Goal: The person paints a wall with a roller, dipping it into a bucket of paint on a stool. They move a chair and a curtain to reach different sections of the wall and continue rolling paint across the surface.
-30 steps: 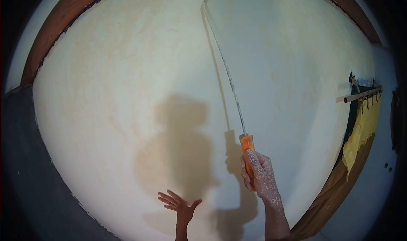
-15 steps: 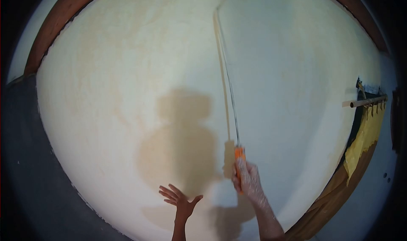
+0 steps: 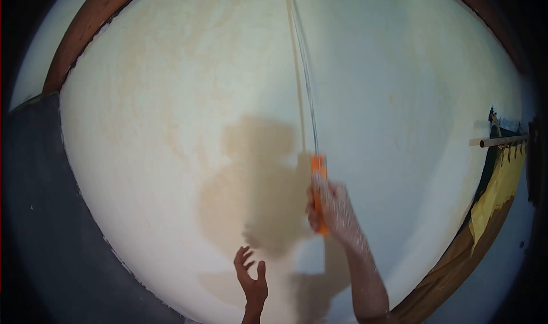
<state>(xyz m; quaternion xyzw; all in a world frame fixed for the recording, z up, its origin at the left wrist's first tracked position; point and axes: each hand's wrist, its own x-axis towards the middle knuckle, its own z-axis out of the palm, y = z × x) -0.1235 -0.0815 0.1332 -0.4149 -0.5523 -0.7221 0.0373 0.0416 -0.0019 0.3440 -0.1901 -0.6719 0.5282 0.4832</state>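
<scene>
My right hand (image 3: 335, 209), speckled with white paint, is wrapped round the orange handle (image 3: 319, 163) of a paint roller. The roller's long thin metal rod (image 3: 309, 90) runs up along the pale wall (image 3: 371, 124) and bends near the top edge of the view; its head is out of frame. Lower and to the left, my left hand (image 3: 251, 275) is raised with fingers curled but apart. It holds nothing.
A dark grey wall section (image 3: 34, 198) borders the left side, below a reddish-brown beam (image 3: 71, 39). At the right, a yellow and brown curtain (image 3: 494, 195) hangs from a short rod (image 3: 502, 141). Shadows of my head and arms fall on the wall.
My right hand has moved up with the paint roller, taking its bend to the top of the view. My left hand has shifted slightly right, its fingers now more curled.
</scene>
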